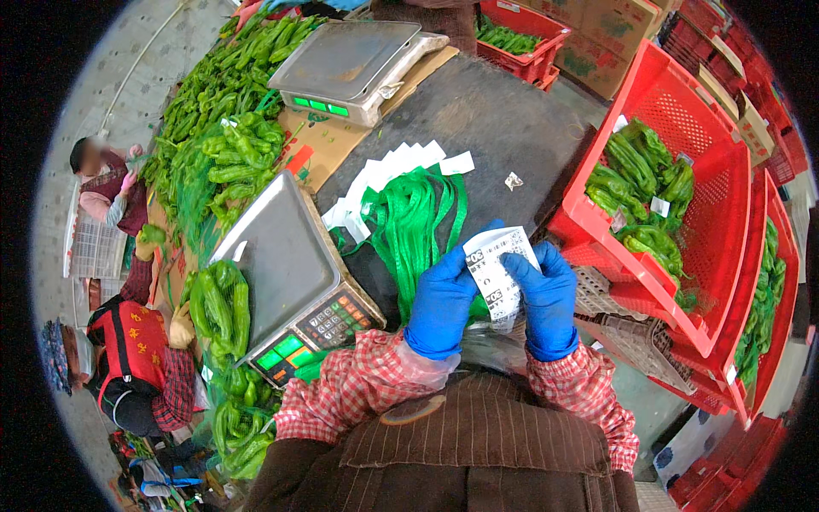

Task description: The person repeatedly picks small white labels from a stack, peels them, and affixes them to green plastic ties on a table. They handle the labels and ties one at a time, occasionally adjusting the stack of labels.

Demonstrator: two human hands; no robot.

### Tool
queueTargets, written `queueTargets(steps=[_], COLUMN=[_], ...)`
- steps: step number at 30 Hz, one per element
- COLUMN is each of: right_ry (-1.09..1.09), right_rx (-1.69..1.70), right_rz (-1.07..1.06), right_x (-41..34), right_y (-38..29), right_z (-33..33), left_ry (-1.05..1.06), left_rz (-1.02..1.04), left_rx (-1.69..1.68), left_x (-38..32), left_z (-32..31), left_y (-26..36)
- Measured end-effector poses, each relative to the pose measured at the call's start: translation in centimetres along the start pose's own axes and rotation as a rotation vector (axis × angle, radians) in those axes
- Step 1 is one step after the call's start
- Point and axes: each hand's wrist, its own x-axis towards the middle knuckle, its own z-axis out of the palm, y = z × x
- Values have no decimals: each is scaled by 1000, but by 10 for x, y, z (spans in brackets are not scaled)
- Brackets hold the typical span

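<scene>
Both my hands wear blue rubber gloves and meet at a white printed label [496,269] that bears codes and writing. My left hand [441,301] grips its left edge. From the right, my right hand [549,291] pinches it, the thumb lying across its face. Just beyond my left hand lies a bunch of green mesh net strips [409,224] on the dark tabletop [505,121]. White labels [409,159] fan out along the far ends of the strips. A digital scale [288,256] with a lit green display stands left of my left hand.
A second scale [345,64] stands farther back. Green peppers [224,83] are heaped along the left, some in nets beside the near scale. A red crate [710,160] on my right holds netted peppers [640,185]. Two co-workers [137,358] [105,185] are at the left.
</scene>
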Motion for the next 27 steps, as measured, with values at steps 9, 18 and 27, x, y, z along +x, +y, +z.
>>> queueTargets(steps=[9, 18, 27], right_ry=[67, -92, -388], right_rx=[18, -300, -417], right_rz=[-39, -61, 305], right_x=[4, 7, -3], right_y=[4, 9, 2], right_z=[5, -7, -64], left_ry=[49, 1, 245], left_rz=[-8, -91, 216], left_rx=[84, 244, 252], left_x=[-7, 3, 46], left_z=[-5, -24, -31], left_y=[-5, -2, 28])
